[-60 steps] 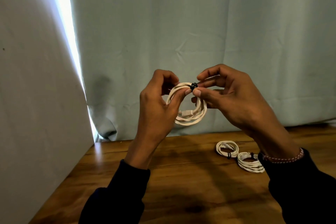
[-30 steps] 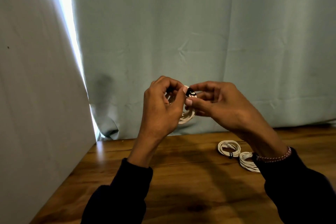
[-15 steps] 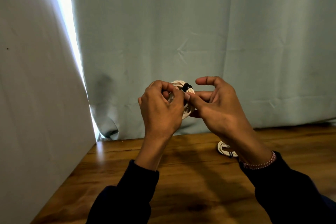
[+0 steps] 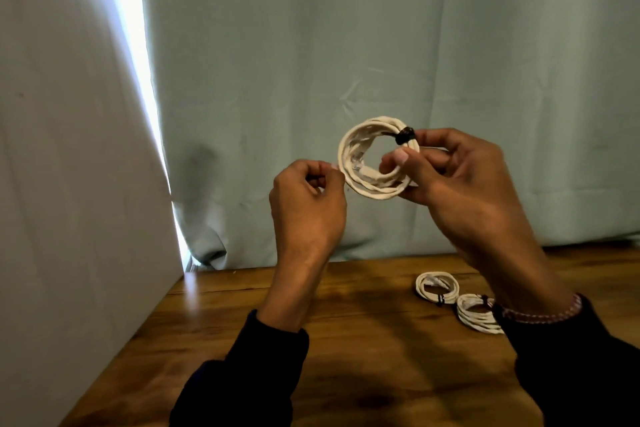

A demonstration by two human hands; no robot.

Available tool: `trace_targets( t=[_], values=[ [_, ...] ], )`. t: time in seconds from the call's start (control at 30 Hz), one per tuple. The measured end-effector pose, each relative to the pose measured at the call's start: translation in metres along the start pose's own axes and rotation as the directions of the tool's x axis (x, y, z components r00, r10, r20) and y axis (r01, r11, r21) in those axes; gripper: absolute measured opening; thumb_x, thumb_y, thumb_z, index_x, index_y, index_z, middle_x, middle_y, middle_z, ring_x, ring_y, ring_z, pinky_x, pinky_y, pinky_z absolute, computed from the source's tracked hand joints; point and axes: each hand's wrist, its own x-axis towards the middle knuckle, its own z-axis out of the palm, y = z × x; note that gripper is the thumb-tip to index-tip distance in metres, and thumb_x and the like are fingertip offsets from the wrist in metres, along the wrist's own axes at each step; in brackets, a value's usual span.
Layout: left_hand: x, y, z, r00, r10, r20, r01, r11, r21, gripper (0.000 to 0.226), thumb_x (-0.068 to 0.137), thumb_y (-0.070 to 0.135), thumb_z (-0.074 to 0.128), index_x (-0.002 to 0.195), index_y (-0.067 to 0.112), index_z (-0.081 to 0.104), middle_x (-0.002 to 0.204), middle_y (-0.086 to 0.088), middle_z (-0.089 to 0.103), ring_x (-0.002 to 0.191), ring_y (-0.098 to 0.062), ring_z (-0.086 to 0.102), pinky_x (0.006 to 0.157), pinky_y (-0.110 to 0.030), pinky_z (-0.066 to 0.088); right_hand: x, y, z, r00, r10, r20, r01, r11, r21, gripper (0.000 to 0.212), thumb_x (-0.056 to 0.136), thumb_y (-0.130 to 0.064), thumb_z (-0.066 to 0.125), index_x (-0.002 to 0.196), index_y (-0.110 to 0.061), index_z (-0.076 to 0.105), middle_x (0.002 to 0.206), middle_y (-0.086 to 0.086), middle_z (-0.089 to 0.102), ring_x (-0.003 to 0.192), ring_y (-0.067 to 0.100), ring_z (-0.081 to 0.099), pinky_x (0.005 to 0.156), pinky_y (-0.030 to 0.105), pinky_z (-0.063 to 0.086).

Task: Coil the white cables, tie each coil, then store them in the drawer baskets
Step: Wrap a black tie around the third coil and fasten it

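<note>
- The right hand (image 4: pixel 460 184) is holding a coil of white cable (image 4: pixel 375 158) up in front of the curtain (image 4: pixel 346 45), above the bench (image 4: pixel 346 340); thumb lying across the coil's inner edge, fingers curling behind its right side.
- A black tie (image 4: pixel 404 135) is sitting wrapped round the coil at its upper right, just beside the right fingertips.
- The left hand (image 4: pixel 306 204) is hovering just left of the coil, fingers curling in with the fingertips pinched together; whether anything is between them, or whether they are touching the coil's edge, I cannot tell.
- Two more tied coils are lying on the bench at right: one coil (image 4: pixel 437 285) farther back, a second coil (image 4: pixel 478 314) touching it and partly hidden behind the right sleeve (image 4: pixel 571 357).
- A beaded bracelet (image 4: pixel 543 314) is showing at the right wrist.
- A white panel (image 4: pixel 69 184) is standing along the left, with a bright gap (image 4: pixel 138 62) of light between it and the curtain.
</note>
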Motion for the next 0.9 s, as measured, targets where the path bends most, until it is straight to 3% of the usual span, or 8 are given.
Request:
trace_targets(
  t=[0.13, 0.2, 0.27, 0.43, 0.53, 0.7, 0.9],
  values=[
    [-0.002, 0.007, -0.012, 0.972, 0.200, -0.126, -0.190, 0.978, 0.090, 0.011, 0.090, 0.021, 0.068, 0.100, 0.017, 0.067, 0.080, 0.011, 0.064, 0.069, -0.005, 0.060, 0.063, -0.020, 0.050, 0.004, 0.008, 0.005, 1.000, 0.006, 0.009, -0.006, 0.996, -0.088, 0.026, 0.092, -0.019, 0.070, 0.117, -0.017, 0.065, 0.089, -0.003, 0.079, 0.087, 0.013, 0.075, 0.083, 0.043, 0.061],
    [0.000, 0.010, -0.015, 0.959, 0.280, -0.047, -0.273, 0.955, 0.115, 0.008, 0.091, 0.021, 0.067, 0.098, 0.017, 0.070, 0.079, 0.013, 0.065, 0.066, -0.004, 0.060, 0.059, -0.014, 0.047, 0.004, 0.010, 0.008, 0.998, 0.028, 0.059, -0.022, 0.995, -0.100, 0.028, 0.092, -0.018, 0.069, 0.119, -0.016, 0.064, 0.089, -0.003, 0.079, 0.087, 0.012, 0.075, 0.084, 0.042, 0.061],
    [0.001, 0.009, -0.014, 0.958, 0.269, 0.103, -0.282, 0.949, 0.141, 0.013, 0.094, 0.024, 0.067, 0.101, 0.017, 0.075, 0.084, 0.011, 0.071, 0.071, -0.001, 0.064, 0.061, -0.011, 0.049, 0.001, 0.013, 0.012, 0.993, 0.034, 0.111, -0.020, 0.991, -0.130, 0.027, 0.092, -0.018, 0.068, 0.118, -0.016, 0.063, 0.088, -0.004, 0.078, 0.087, 0.010, 0.075, 0.084, 0.040, 0.061],
    [0.001, 0.005, -0.014, 0.948, 0.169, 0.270, -0.206, 0.971, 0.119, 0.017, 0.095, 0.028, 0.067, 0.098, 0.018, 0.080, 0.082, 0.007, 0.077, 0.075, -0.001, 0.071, 0.068, -0.017, 0.056, -0.001, 0.017, 0.018, 0.979, 0.052, 0.196, -0.023, 0.989, -0.144, 0.025, 0.094, -0.017, 0.065, 0.119, -0.014, 0.062, 0.089, -0.003, 0.079, 0.085, 0.009, 0.075, 0.082, 0.033, 0.061],
    [0.002, 0.007, -0.015, 0.961, 0.032, 0.274, -0.012, 0.997, -0.072, 0.015, 0.094, 0.021, 0.068, 0.086, 0.016, 0.080, 0.072, 0.004, 0.076, 0.059, 0.000, 0.067, 0.054, -0.010, 0.047, -0.002, 0.018, 0.019, 0.973, 0.068, 0.221, -0.047, 0.994, -0.098, 0.023, 0.095, -0.015, 0.063, 0.117, -0.013, 0.062, 0.089, -0.001, 0.079, 0.086, 0.010, 0.075, 0.081, 0.032, 0.061],
    [-0.001, 0.012, -0.011, 0.945, -0.177, 0.274, 0.265, 0.908, -0.325, 0.010, 0.089, 0.017, 0.073, 0.085, 0.010, 0.079, 0.066, -0.004, 0.072, 0.043, -0.002, 0.055, 0.040, -0.012, 0.038, -0.002, 0.017, 0.019, 0.967, 0.060, 0.248, -0.038, 0.995, -0.093, 0.023, 0.095, -0.015, 0.064, 0.117, -0.013, 0.061, 0.091, 0.000, 0.079, 0.088, 0.012, 0.076, 0.084, 0.037, 0.061],
    [0.001, 0.008, -0.007, 0.939, -0.208, 0.273, 0.298, 0.887, -0.351, 0.007, 0.088, 0.016, 0.074, 0.090, 0.013, 0.079, 0.065, -0.002, 0.070, 0.046, -0.001, 0.055, 0.041, -0.013, 0.038, 0.000, 0.019, 0.016, 0.968, 0.054, 0.246, -0.029, 0.994, -0.103, 0.024, 0.094, -0.018, 0.065, 0.117, -0.014, 0.062, 0.091, -0.002, 0.079, 0.088, 0.009, 0.075, 0.085, 0.035, 0.060]
  ],
)
